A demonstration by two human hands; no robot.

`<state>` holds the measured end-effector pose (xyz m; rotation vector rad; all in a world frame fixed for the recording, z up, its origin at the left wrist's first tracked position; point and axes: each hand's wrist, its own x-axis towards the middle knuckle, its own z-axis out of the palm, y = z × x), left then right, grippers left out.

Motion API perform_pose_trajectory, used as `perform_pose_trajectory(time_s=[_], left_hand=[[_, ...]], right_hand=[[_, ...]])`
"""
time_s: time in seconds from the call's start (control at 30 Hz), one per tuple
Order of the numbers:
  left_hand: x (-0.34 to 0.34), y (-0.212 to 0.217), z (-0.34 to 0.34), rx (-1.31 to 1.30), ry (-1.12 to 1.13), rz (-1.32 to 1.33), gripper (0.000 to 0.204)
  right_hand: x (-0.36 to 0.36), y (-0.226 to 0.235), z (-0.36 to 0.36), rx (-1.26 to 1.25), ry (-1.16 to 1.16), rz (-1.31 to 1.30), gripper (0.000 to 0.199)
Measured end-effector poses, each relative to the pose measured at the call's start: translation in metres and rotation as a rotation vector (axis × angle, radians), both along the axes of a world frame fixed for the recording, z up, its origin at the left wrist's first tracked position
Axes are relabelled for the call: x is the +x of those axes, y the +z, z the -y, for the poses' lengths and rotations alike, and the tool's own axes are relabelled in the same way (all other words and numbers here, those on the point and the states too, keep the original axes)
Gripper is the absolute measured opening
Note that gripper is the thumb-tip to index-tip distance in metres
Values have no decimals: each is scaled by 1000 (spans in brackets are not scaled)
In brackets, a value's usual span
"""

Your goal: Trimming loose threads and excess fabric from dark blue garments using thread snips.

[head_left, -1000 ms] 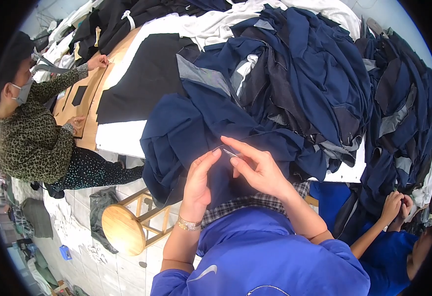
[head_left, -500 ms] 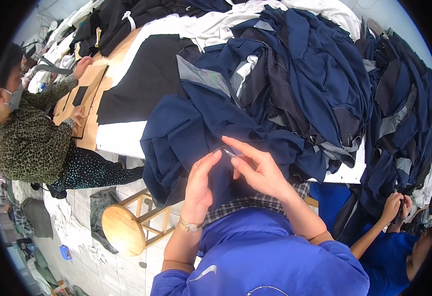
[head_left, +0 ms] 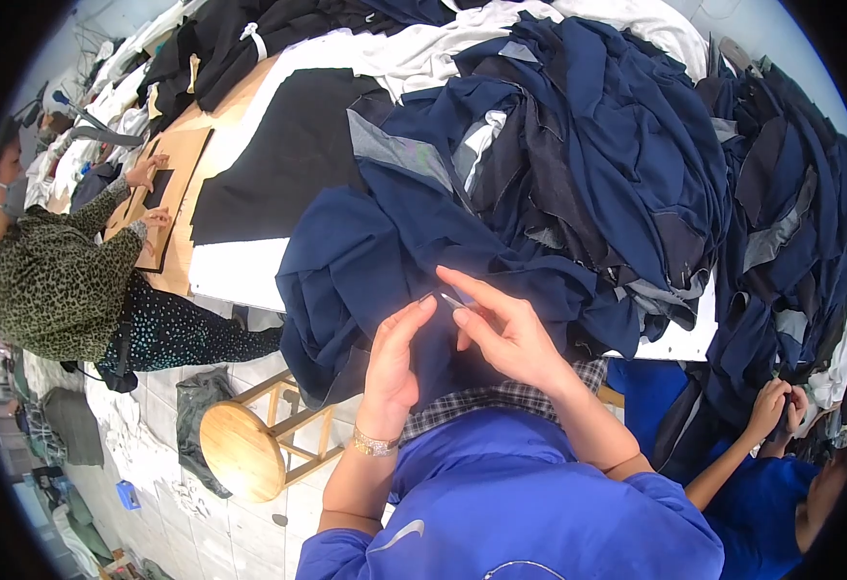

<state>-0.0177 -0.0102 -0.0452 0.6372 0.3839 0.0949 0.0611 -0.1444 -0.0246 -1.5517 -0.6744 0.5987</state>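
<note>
Pinching navy fabric, both hands.

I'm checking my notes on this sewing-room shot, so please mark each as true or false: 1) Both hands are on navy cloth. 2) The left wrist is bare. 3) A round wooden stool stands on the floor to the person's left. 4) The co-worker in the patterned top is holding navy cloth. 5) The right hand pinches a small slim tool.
1) True: the left hand and right hand meet on the navy cloth.
2) False: it wears a gold bracelet.
3) True: the wooden stool stands there.
4) False: that co-worker has hands on a brown board.
5) True: a slim pale tool shows at its fingertips; its kind is unclear.
</note>
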Motion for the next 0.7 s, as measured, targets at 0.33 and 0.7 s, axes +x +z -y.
perform_pose_trajectory(time_s=[0.33, 0.7], left_hand=[[-1, 5, 6, 96, 39, -19, 19], [-3, 0, 10, 161, 48, -15, 20]], right_hand=[[9, -3, 12, 90, 126, -385, 40], [7, -6, 13, 194, 55, -424, 44]])
